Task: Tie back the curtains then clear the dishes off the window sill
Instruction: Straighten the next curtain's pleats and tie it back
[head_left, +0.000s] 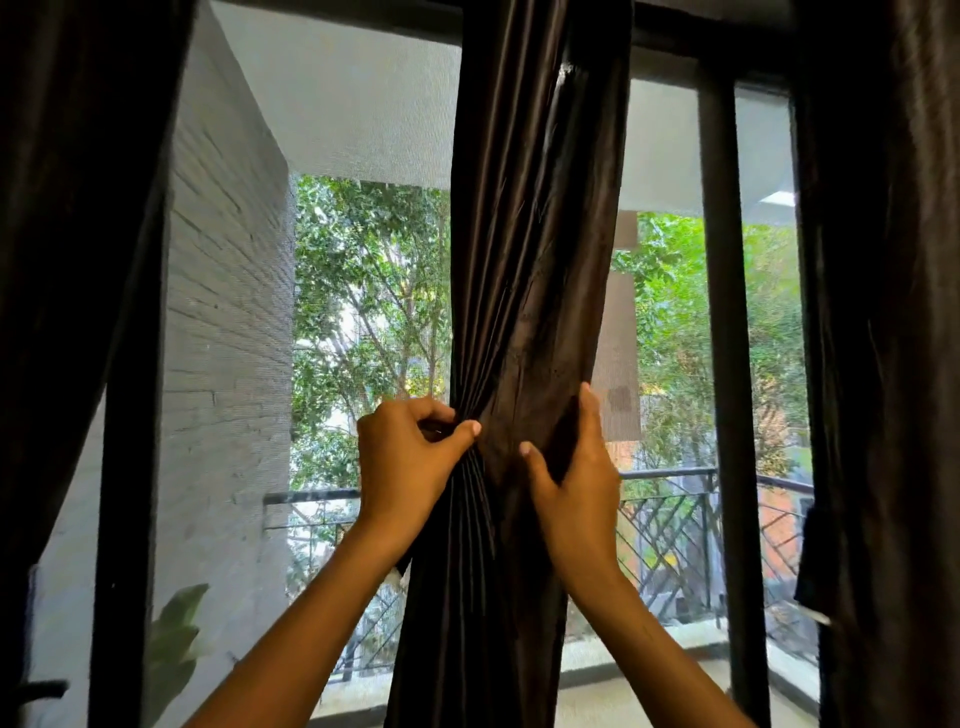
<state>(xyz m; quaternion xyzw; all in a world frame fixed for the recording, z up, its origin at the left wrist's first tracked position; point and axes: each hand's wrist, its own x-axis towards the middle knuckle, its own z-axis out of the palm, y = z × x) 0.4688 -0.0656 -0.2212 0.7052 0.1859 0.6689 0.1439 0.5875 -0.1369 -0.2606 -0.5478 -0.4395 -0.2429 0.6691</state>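
A dark brown satin curtain (524, 270) hangs down the middle of the window, gathered into a narrow waist at hand height. My left hand (405, 457) pinches the bunched pleats on its left side between thumb and fingers. My right hand (576, 467) grips the curtain's right edge, fingers wrapped behind the cloth and thumb in front. No tie-back band is visible. The window sill and any dishes are out of view.
Another dark curtain (67, 260) hangs at the far left and one (893, 364) at the far right. Black window frame bars (724, 364) stand right of centre. Behind the mesh screen are a brick wall, a balcony railing (670, 519) and trees.
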